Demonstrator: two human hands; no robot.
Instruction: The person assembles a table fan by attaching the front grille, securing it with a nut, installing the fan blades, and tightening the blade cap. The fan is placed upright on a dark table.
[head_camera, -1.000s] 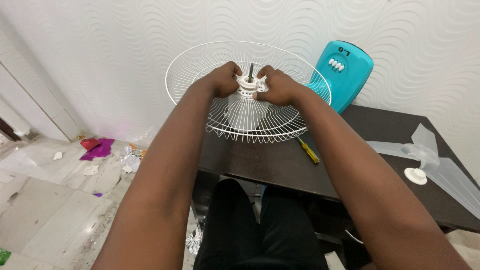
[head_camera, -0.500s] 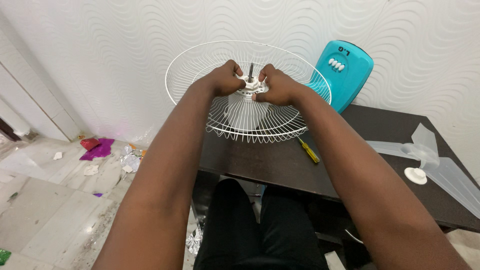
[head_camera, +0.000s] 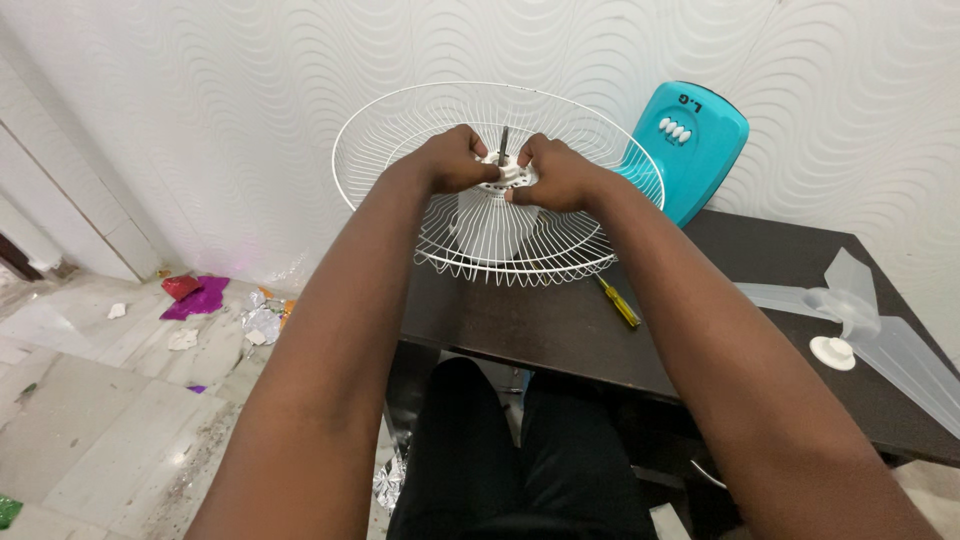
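- Wavy white wallpaper is seen behind a dark counter (head_camera: 560, 330).
- At upper centre, a white plastic hub nut (head_camera: 503, 176) inside the wire fan guard (head_camera: 400, 125) is gripped by the left hand (head_camera: 452, 160) and right hand (head_camera: 556, 174).
- A yellow screwdriver (head_camera: 619, 302) lies below.

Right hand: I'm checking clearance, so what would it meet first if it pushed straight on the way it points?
Probably the metal shaft at the white hub, just past the right hand; depth is unclear.

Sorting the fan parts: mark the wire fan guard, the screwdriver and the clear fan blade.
wire fan guard (head_camera: 520, 262), head view, front lower wires.
screwdriver (head_camera: 620, 303), head view, middle of its yellow handle.
clear fan blade (head_camera: 850, 310), head view, its central hub.
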